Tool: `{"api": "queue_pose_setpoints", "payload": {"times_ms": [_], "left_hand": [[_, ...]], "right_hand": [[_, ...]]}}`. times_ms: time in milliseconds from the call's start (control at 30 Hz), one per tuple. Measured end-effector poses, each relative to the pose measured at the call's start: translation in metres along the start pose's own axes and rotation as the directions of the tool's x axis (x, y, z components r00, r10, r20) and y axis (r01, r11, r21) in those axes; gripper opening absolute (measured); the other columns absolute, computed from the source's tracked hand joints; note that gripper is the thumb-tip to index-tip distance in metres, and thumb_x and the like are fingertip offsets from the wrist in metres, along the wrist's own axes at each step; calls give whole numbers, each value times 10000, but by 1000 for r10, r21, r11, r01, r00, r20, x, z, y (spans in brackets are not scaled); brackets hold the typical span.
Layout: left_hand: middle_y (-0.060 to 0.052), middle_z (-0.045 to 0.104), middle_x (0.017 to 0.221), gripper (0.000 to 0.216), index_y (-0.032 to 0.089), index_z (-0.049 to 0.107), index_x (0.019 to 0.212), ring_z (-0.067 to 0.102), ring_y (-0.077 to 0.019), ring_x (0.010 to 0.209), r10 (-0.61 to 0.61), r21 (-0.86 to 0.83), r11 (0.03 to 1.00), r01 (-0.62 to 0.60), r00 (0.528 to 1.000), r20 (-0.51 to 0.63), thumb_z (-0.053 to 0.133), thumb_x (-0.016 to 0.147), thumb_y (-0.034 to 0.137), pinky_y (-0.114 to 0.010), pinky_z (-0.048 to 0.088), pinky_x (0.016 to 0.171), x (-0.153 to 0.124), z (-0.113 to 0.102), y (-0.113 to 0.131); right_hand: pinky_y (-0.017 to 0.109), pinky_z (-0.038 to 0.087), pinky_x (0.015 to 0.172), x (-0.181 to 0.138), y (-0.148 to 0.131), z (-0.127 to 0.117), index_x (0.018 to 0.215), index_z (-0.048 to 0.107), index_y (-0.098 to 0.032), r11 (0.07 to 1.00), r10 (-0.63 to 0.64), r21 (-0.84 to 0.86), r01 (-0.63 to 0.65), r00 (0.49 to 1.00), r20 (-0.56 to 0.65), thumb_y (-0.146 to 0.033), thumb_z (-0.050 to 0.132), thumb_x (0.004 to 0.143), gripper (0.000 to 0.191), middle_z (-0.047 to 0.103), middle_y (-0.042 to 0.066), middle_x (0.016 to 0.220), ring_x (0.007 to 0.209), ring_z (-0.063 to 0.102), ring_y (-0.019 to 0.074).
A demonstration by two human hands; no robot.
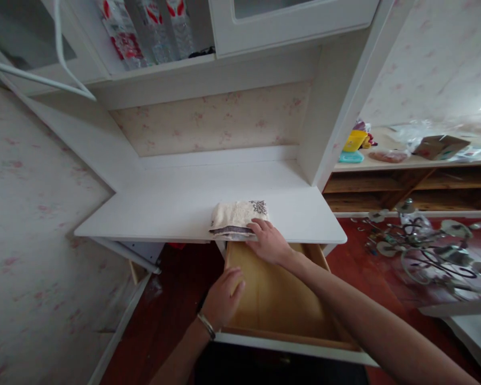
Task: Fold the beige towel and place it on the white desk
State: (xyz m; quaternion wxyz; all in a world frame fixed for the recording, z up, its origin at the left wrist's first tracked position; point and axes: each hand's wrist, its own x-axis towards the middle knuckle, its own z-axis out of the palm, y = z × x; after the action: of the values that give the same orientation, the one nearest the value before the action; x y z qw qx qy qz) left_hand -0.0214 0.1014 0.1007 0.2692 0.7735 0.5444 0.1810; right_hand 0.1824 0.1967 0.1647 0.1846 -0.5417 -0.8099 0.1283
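Observation:
A folded cream towel (237, 216) with a dark patterned border lies at the front edge of a white desk top (176, 206). My right hand (269, 243) reaches over the open wooden drawer (280, 299) and its fingers close on the towel's front edge. My left hand (223, 299), with a metal bracelet on the wrist, rests curled on the drawer's left side wall. The drawer is pulled out toward me and its wooden bottom is bare.
Above the desk a white shelf holds several plastic bottles (152, 29) and a cabinet door (292, 21). To the right stands a wooden shelf (417, 160) with a cardboard box (441, 145) and yellow items. A chandelier (425, 243) lies on the red floor.

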Motion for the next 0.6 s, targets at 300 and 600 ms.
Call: {"api": "queue_pose_setpoints", "payload": {"times_ms": [300, 600], "left_hand": [[-44, 715, 699, 541, 247, 682, 659, 685, -185, 657, -155, 453, 883, 122, 987, 38, 288, 1002, 385, -294, 435, 607, -69, 55, 19], [2, 603, 529, 364, 224, 570, 557, 580, -150, 499, 238, 540, 840, -59, 934, -268, 487, 911, 208, -307, 381, 552, -72, 67, 10]], "right_hand": [[756, 24, 1063, 83, 4, 52, 1564, 192, -252, 982, 13, -187, 32, 973, 230, -711, 612, 781, 1000, 85, 76, 1632, 1450, 40, 406], [631, 182, 1104, 59, 9, 65, 1441, 437, -296, 965, -99, -236, 111, 993, 61, -385, 529, 917, 539, 422, 23, 1517, 1352, 348, 313]]}}
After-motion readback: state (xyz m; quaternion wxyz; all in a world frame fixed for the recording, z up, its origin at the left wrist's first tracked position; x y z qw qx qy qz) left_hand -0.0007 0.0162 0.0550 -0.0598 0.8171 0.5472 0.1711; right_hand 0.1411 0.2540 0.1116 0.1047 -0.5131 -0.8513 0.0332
